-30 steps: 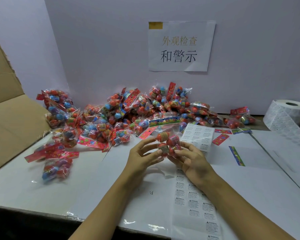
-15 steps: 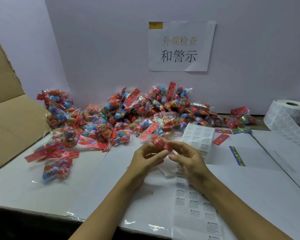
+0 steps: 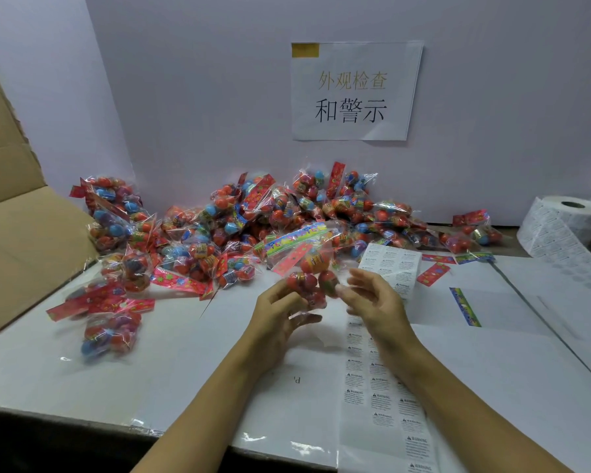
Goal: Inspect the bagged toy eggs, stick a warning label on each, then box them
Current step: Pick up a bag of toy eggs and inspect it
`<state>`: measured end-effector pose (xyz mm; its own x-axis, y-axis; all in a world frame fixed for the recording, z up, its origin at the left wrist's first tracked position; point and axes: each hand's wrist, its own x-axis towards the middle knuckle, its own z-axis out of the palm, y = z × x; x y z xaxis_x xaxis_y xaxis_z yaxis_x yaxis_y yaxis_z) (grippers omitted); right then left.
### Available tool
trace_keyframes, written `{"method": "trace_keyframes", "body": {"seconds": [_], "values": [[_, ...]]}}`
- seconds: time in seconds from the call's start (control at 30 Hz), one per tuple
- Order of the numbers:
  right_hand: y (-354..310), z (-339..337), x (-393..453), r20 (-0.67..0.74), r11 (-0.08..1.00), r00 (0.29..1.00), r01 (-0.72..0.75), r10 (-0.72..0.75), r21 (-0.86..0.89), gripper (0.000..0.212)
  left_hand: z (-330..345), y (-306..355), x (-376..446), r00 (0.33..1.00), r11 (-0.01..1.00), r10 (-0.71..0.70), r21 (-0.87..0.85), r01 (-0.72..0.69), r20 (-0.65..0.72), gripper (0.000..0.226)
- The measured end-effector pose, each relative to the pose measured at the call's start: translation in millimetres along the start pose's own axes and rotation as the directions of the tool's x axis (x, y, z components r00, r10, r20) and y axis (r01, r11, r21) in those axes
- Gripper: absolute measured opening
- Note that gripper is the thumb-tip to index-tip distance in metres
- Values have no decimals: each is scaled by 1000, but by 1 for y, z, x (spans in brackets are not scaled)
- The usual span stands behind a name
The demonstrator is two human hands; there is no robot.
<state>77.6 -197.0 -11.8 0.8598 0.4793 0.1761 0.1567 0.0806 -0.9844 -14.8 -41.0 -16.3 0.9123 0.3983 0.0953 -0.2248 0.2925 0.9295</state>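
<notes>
A clear bag of red toy eggs [image 3: 313,278] with a colourful header card is held above the white table at centre. My left hand [image 3: 280,315] grips the bag's lower end with curled fingers. My right hand [image 3: 372,302] is beside the bag on the right, fingers loosely spread, fingertips near the eggs; whether they touch is blurred. A strip of warning labels [image 3: 382,387] runs along the table under my right forearm. A large pile of bagged eggs [image 3: 253,220] lies along the back wall.
A cardboard box [image 3: 21,240] with an open flap stands at the left. A roll of labels [image 3: 563,223] sits at the back right. Loose bags [image 3: 110,332] lie at left-centre. Stray header cards [image 3: 464,305] lie right. A paper sign [image 3: 355,90] hangs on the wall.
The bag has been turned in the hands, its header card now pointing up and left. My right hand has loosened its hold and opened beside the bag.
</notes>
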Motion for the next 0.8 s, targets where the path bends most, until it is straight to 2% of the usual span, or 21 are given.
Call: {"method": "trace_keyframes", "body": {"seconds": [0.07,0.13,0.2,0.3,0.43,0.6,0.7,0.8], "values": [[-1,0,0,91,993,989,-119,120,-8,58,1,1,-1,1000,1000,11,2,-11,7,42],[-2,1,-3,195,991,972,-131,133,-20,52,2,1,-2,999,999,38,8,-38,29,40],[-4,3,-7,232,996,968,-88,93,-33,42,2,1,-3,996,998,65,9,-66,65,30],[-4,7,-7,161,997,985,-71,68,17,35,2,3,-5,995,998,56,26,-58,77,28],[-4,6,-8,129,993,990,-74,61,97,19,4,2,-8,983,994,30,95,-48,182,35],[-6,9,-10,196,990,975,-117,101,75,31,2,1,-9,981,985,102,119,-122,162,27],[-3,11,-10,168,994,980,-109,104,24,32,0,-2,-7,984,986,100,121,-118,146,20],[-2,8,-6,142,996,988,-70,62,48,36,0,0,-6,986,986,85,128,-104,142,19]]}}
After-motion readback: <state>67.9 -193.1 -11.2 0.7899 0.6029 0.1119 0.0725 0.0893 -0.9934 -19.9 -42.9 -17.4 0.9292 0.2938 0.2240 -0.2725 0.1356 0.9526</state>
